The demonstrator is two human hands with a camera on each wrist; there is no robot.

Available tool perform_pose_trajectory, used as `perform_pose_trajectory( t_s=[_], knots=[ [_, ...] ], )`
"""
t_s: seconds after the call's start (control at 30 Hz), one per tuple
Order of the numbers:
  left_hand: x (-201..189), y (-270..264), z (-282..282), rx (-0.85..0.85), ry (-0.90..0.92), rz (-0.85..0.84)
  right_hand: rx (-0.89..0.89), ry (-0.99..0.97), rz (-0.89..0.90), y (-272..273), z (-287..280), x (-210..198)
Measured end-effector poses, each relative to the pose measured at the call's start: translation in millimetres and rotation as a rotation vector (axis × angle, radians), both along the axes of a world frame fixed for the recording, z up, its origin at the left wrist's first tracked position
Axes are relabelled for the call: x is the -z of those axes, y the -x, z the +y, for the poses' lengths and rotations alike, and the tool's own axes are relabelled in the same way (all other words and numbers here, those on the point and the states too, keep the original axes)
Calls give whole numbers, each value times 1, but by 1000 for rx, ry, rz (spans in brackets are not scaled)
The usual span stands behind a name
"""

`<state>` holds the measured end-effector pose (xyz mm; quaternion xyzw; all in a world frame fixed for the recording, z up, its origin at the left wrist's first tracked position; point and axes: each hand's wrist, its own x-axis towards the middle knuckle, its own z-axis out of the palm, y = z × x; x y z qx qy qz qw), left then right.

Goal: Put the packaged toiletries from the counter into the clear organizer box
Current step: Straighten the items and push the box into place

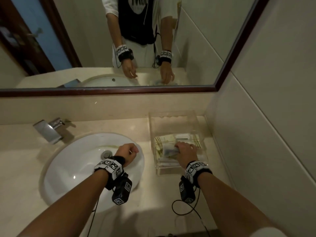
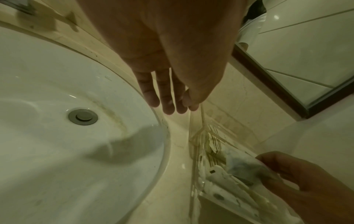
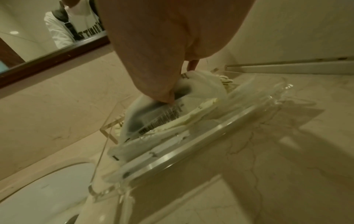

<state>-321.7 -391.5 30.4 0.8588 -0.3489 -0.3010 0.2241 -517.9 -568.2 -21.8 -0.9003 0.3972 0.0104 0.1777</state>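
Observation:
The clear organizer box [image 1: 153,127] stands on the counter right of the sink, by the wall, with several white packets lying in it. My right hand [image 1: 186,148] reaches into the box and pinches a white and dark packet [image 1: 168,151] above those inside. The right wrist view shows that packet [image 3: 201,89] with its barcode side up, thumb pressed on it, inside the box [image 3: 191,153]. My left hand [image 1: 130,151] hovers over the sink's right rim, thumb against the fingertips [image 2: 180,109]. A thin white stick-like item [image 1: 131,152] seems pinched there; it is too small to identify.
The white round sink [image 1: 77,168] fills the counter's left half, with a chrome faucet [image 1: 49,129] behind it. A framed mirror [image 1: 119,90] hangs above the backsplash. A tiled wall [image 1: 256,134] closes the right side just past the box.

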Motion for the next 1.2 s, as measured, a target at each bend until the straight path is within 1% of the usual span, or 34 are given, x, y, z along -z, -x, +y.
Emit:
perform_pose_trajectory(
  t_s=[0.13,0.23,0.33,0.43,0.53,0.63,0.77,0.87,0.93,1.07,1.2],
  knots=[
    [3,5,-13,26,-12,-3,-35,-42,8,6,-1,12],
    [6,13,-26,75,-10,17,-117,-90,151,12,2,23],
    [13,23,-35,121,-6,40,-158,-79,246,18,5,30],
    [18,30,-41,169,7,31,-117,-92,262,22,5,30],
    [21,33,-45,210,62,13,-63,-94,228,26,6,23],
    [31,34,-52,255,120,-5,-9,-72,193,29,9,14],
    [41,45,-64,291,119,-9,62,-16,173,38,15,1],
    [46,61,-70,377,128,-79,118,7,168,41,15,-4],
    [51,71,-74,422,91,-143,129,4,179,42,12,-3],
    [56,81,-82,352,28,-143,54,41,205,36,-1,5],
    [61,90,-95,302,-33,-161,-55,24,225,30,-16,12]
  ],
)
